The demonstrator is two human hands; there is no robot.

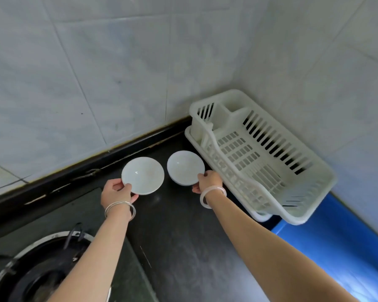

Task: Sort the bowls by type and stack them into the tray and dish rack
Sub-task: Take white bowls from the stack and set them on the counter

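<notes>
White shallow bowl (142, 175), pinched at its rim by the left hand (116, 192), and a deeper bowl (185, 167), gripped at its rim by the right hand (208, 179), were just beside the dish rack (260, 153), the deeper one nearer, while that rack and the tray (261, 217) beneath it held nothing: sorting seemingly barely begun.

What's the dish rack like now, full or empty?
Empty: the dish rack shows bare slatted floor; left hand and right hand hold the left bowl and right bowl outside it.
</notes>
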